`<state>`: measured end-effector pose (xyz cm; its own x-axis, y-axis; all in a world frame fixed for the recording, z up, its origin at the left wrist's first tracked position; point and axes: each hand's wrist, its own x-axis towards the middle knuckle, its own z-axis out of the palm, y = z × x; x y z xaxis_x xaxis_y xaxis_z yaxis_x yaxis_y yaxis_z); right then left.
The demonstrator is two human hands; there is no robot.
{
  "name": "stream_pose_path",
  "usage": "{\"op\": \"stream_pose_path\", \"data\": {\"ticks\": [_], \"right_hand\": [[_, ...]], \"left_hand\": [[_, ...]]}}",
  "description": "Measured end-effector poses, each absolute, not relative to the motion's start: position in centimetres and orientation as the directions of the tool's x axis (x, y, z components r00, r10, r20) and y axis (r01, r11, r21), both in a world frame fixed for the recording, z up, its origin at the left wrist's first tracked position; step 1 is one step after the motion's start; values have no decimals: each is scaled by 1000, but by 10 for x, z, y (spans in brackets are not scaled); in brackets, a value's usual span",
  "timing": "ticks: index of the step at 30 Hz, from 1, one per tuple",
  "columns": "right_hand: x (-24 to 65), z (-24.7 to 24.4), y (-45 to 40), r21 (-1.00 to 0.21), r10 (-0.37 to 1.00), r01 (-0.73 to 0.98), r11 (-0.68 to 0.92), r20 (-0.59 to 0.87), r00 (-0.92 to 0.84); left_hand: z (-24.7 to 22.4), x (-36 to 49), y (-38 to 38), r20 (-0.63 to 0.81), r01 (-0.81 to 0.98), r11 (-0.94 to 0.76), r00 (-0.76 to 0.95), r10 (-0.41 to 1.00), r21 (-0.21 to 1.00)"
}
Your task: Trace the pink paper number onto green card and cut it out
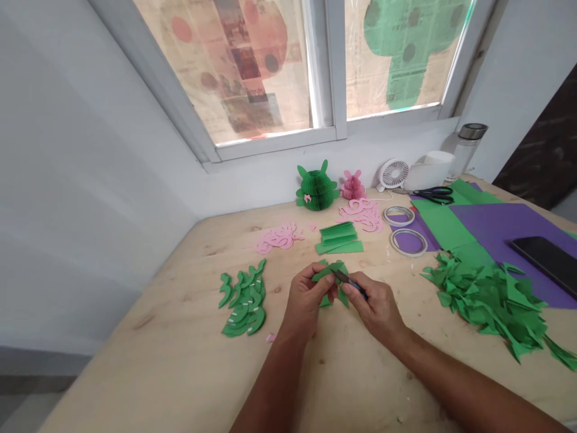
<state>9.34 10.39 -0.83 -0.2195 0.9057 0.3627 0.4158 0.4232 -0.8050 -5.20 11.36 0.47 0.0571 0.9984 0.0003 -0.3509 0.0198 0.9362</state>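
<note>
My left hand (304, 300) is closed on a piece of green paper (323, 275), pinching it above the table. In my right hand (377, 305) is a pair of scissors (341, 276), with dark blades touching the paper and the handles mostly hidden by my fingers. Left of my hands lies a heap of curved green paper cut-outs (247, 304), some with white strips on them. Folded green paper (338, 233) rests just beyond my hands. A large pile of green paper scraps (491, 307) spreads to the right.
Pink paper cut-outs (277, 237) lie farther back, near a green honeycomb paper figure (319, 191) and a smaller pink one (353, 185). Tape rolls (408, 242), black-handled scissors (435, 194), purple sheets (496, 225), a phone (547, 261), a fan (393, 174) and a bottle (466, 150) stand or lie right.
</note>
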Motion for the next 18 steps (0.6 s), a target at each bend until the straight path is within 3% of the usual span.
{"op": "stream_pose_path", "data": {"ticks": [18], "right_hand": [[93,-6,103,-818,904,389,424,353,-241]], "left_hand": [[8,-50,111,-24,-399,47,62,998,916]]}}
